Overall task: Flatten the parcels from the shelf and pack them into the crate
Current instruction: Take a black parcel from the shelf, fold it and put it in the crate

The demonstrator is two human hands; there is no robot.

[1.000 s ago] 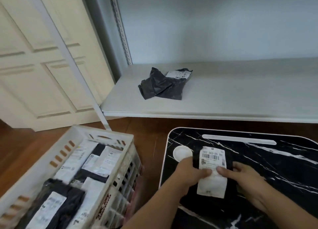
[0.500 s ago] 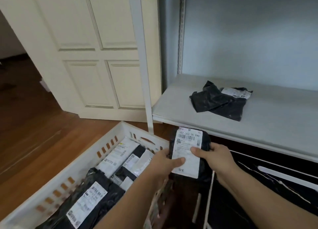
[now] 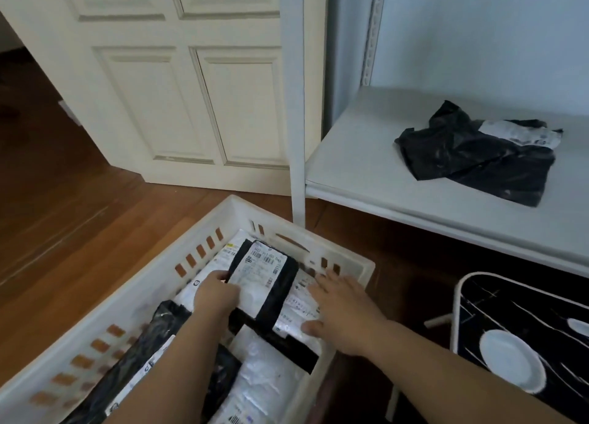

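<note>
Black plastic flat parcel with a white label (image 3: 263, 280) lies atop other parcels at the far end of the white slotted plastic crate (image 3: 197, 232), its near-left edge pinched by the left hand (image 3: 216, 294). At 3 o'clock of it, the right hand (image 3: 342, 308) rests with fingers spread flat. Toward 2 o'clock, a crumpled black parcel (image 3: 475, 154) sits on the pale grey shelf (image 3: 366, 165).

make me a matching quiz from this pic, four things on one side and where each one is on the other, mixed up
Things:
1. crumpled black parcel
2. flat labelled parcel
3. crate
4. black marble tray

Places:
A. on the wooden floor, left of the shelf
B. lower right, under the shelf's edge
C. on the white shelf
D. in the crate, under the left hand's grip

Pairs: 1-C, 2-D, 3-A, 4-B
</note>
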